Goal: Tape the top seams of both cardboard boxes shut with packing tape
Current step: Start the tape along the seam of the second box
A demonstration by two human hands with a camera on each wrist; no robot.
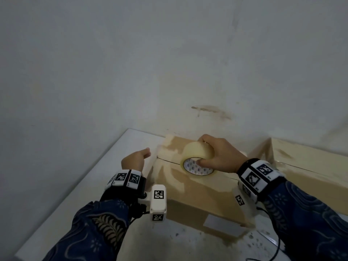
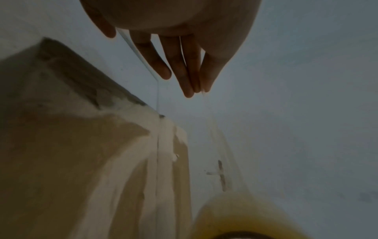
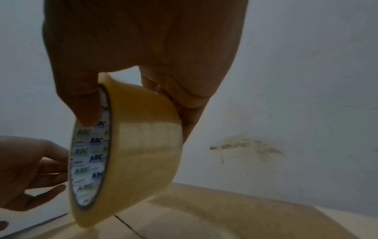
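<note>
My right hand [image 1: 212, 157] grips a roll of clear packing tape [image 1: 197, 160], thumb inside its printed core, fingers over the outer rim. In the right wrist view the tape roll [image 3: 131, 155] hangs on edge just above the near cardboard box [image 3: 214, 215]. That box [image 1: 197, 193] lies on the table with its top seam [image 1: 167, 160] running under the roll. My left hand [image 1: 138, 157] hovers empty at the box's left end, fingers straight and together [image 2: 184, 67]. A second cardboard box [image 1: 305, 161] stands to the right, flaps closed.
The white table [image 1: 105, 178] has bare surface to the left and in front of the box. A stained white wall [image 1: 169, 63] rises directly behind both boxes. A white label [image 1: 216, 222] sits on the near box's front face.
</note>
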